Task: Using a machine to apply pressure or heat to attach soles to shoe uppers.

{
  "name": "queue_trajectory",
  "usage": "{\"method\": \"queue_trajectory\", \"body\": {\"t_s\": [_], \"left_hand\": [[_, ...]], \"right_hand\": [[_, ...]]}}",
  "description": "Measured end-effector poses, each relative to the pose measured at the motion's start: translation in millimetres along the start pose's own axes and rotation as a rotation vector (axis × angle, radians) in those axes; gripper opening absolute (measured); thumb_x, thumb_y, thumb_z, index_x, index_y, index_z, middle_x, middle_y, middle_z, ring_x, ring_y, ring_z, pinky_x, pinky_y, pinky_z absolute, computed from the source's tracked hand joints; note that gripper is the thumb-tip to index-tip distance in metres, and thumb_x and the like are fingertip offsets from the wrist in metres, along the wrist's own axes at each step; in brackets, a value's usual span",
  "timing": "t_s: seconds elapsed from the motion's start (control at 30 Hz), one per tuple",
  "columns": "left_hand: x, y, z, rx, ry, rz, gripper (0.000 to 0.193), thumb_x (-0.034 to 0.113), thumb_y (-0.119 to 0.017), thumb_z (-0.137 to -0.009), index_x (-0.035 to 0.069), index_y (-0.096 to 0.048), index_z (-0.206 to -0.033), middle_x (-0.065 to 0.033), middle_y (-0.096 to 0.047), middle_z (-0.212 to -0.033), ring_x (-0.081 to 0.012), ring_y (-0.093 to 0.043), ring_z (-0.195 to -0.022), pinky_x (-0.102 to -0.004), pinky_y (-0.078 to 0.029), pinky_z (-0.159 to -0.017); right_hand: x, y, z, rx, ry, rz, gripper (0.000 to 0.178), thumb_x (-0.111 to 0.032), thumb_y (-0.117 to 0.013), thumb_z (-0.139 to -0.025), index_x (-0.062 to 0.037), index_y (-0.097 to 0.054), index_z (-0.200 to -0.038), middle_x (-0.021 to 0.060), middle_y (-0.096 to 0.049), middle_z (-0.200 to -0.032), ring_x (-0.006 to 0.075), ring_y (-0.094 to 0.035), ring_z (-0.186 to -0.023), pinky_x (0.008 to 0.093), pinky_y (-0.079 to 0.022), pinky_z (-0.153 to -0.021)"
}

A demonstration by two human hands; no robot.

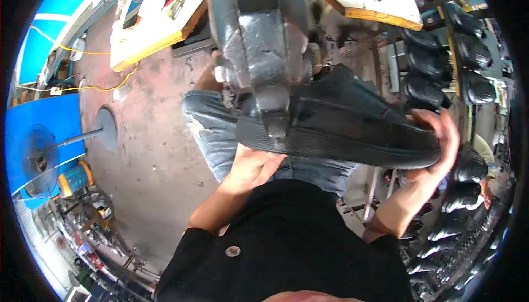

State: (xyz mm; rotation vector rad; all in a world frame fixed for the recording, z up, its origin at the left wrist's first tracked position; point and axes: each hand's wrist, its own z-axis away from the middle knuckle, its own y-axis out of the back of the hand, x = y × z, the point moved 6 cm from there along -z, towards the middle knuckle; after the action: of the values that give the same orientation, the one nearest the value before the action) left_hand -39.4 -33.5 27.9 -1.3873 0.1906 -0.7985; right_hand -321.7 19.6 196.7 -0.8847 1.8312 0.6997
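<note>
A black shoe [352, 131] lies sideways above my lap, its textured sole edge facing me. My right hand [443, 142] wraps round its rounded right end, thumb below and fingers over the far side. At the left end, my left hand [256, 165] grips the shoe from below and near; some of its fingers are hidden under it. A dark metal machine head [264, 48] reaches down from the top of the view. Its narrow nose [275, 125] comes down on the shoe's left part, just beyond my left hand. Whether it presses on the shoe, I cannot tell.
White tabletops with yellow edges [149, 51] flank the machine, bearing small tools. Racks at right hold several black shoes [427, 54]. Another person's hand [486, 193] shows by them. A standing fan [41, 161] and yellow cable [104, 87] are at left.
</note>
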Motion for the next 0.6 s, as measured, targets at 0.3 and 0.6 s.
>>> {"method": "queue_trajectory", "body": {"t_s": [0.3,0.6], "left_hand": [[2.2,-8.8,-25.0,-0.089,0.172,-0.732,0.059,0.014,-0.058,-0.103,0.004,-0.034,-0.156,-0.0205,-0.049,-0.154,-0.0328,-0.053,-0.138,-0.0434,-0.044,-0.114],[-25.3,-11.5,-28.8,-0.165,0.301,-0.824,0.046,0.002,-0.058,-0.103,0.002,-0.047,-0.147,-0.0153,-0.059,-0.142,-0.0249,-0.058,-0.13,-0.0376,-0.043,-0.112]], "right_hand": [[-53.8,114.3,57.7,0.645,0.308,0.411,0.082,-0.042,-0.092,-0.074,-0.0037,-0.049,-0.132,0.0173,-0.062,-0.122,0.0307,-0.062,-0.112,0.0445,-0.052,-0.097],[17.1,202.5,-49.4,0.269,0.184,1.607,0.054,-0.012,-0.083,-0.078,-0.0081,-0.06,-0.127,0.015,-0.064,-0.122,0.0377,-0.059,-0.118,0.0456,-0.047,-0.103]]}}
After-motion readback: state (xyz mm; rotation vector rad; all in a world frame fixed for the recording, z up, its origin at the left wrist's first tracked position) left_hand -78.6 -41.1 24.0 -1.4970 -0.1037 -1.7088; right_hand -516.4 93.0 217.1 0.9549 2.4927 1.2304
